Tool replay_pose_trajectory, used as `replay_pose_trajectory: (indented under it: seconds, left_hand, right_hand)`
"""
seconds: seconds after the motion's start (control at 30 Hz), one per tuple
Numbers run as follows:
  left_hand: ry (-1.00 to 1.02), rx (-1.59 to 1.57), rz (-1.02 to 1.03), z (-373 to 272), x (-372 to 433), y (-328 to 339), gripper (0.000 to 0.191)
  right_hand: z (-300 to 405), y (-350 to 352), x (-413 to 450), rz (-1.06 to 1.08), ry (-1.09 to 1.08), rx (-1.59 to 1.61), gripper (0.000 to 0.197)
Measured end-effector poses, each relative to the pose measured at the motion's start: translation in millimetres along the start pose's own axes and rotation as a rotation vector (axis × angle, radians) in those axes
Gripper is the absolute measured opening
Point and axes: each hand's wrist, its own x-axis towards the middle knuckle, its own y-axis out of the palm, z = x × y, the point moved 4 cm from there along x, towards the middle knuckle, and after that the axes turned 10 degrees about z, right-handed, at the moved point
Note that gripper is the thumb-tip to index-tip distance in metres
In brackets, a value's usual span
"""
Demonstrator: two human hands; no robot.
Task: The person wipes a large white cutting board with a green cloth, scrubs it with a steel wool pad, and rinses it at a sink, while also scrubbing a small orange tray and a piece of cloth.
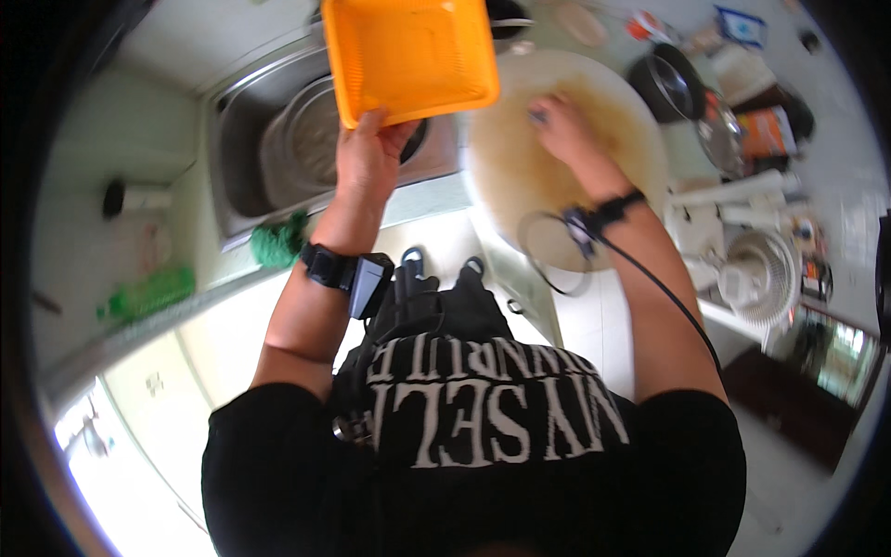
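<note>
My left hand (372, 150) grips the near edge of an orange plastic basket (418, 59), tilted so its inside faces me. It is held up over the right part of a stainless-steel sink (233, 153). In the sink stands a round metal basin (313, 136), partly behind the basket. My right hand (562, 129) is over a large round whitish board (511, 184) with yellow-brown stains. Its fingers are curled around a small dark object (537, 115), too blurred to name. Whether this hand touches the board is unclear.
A green mesh cloth (278, 240) lies at the sink's near edge. To the left is a green plastic bottle (150, 292). A dark pot (665, 83), a metal lid (720, 136) and a white fan (759, 278) stand right of the board. A cable (654, 282) runs along my right arm.
</note>
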Motion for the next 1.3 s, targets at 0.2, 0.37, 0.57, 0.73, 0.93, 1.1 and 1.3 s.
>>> replay_pose_trajectory:
  seconds: [0.2, 0.37, 0.57, 0.73, 0.93, 1.1, 1.3]
  left_hand:
    - [0.299, 0.169, -0.315, -87, -40, -115, 0.035]
    - [0.23, 0.349, -0.362, -123, -36, -206, 0.049]
    - [0.0, 1.465, -0.254, -86, 40, -302, 0.069]
    - [-0.265, 1.86, -0.384, -35, 72, -262, 0.077]
    - [-0.561, 1.303, -0.274, 3, 77, -254, 0.056]
    - [-0.287, 0.217, -0.149, 21, 60, -274, 0.034]
    - [-0.389, -0.497, -0.53, 29, 54, -242, 0.034]
  right_hand:
    - [15, -18, -98, 0.115, 0.031, -0.002, 0.028]
    - [9, -9, -99, 0.071, 0.116, -0.013, 0.03]
    - [18, -9, -97, 0.051, 0.128, -0.034, 0.031]
    - [26, -12, -98, 0.037, 0.147, -0.075, 0.032]
    - [30, -13, -100, 0.016, 0.212, -0.069, 0.031]
    - [29, -12, -98, 0.026, 0.232, -0.055, 0.029]
    - [28, -12, -99, 0.011, 0.248, -0.098, 0.029]
